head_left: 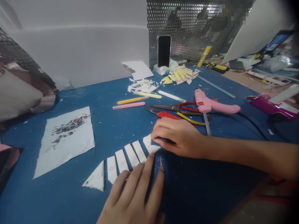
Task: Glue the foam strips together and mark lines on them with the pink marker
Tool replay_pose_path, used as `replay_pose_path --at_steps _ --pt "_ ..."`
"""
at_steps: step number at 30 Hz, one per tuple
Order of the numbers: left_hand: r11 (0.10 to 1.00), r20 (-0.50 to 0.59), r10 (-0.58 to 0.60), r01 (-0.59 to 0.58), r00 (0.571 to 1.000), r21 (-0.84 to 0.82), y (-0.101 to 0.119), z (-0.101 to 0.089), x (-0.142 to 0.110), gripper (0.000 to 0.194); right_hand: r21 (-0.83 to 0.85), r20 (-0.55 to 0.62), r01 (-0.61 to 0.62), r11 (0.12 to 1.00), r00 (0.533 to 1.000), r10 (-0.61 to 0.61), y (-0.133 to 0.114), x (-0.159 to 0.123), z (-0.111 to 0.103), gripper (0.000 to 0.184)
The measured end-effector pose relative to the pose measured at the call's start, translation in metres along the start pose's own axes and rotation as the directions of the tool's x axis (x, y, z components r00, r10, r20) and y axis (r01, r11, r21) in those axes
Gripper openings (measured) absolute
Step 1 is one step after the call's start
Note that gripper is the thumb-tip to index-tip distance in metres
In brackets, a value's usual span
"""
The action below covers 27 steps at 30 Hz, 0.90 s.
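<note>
White foam pieces lie in a fish-shaped row on the blue table. A triangular head piece (97, 179) with a dark dot is at the left end. Several strips (121, 160) stand apart beside it, with small clear blobs on some. The notched tail piece (149, 145) is at the right end. My left hand (136, 193) lies palm down with fingers spread over the lower ends of the strips, one fingertip on the tail piece. My right hand (175, 135) has curled fingers pinching the tail's right edge; the exact contact is partly hidden.
Beyond my right hand lie a red-handled cutter (167, 115), pliers (193, 118) and a pink glue gun (215, 105). Markers (129, 105) and foam scraps (143, 85) lie farther back. A paper sheet (86, 133) with coloured bits is left. A phone (164, 51) stands behind.
</note>
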<state>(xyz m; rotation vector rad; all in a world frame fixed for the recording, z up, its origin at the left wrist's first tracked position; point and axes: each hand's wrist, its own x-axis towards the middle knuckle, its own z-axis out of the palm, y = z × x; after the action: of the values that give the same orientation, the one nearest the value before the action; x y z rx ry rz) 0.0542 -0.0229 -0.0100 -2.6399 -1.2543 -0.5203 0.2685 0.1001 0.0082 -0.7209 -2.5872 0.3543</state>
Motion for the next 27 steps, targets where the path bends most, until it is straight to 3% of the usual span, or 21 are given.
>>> replay_pose_path --at_steps 27 --pt "1.0 0.01 -0.002 0.002 1.0 0.005 0.0006 -0.0004 0.0006 0.04 -0.092 0.129 0.049 0.995 0.991 -0.037 -0.0005 0.0024 -0.0066 0.024"
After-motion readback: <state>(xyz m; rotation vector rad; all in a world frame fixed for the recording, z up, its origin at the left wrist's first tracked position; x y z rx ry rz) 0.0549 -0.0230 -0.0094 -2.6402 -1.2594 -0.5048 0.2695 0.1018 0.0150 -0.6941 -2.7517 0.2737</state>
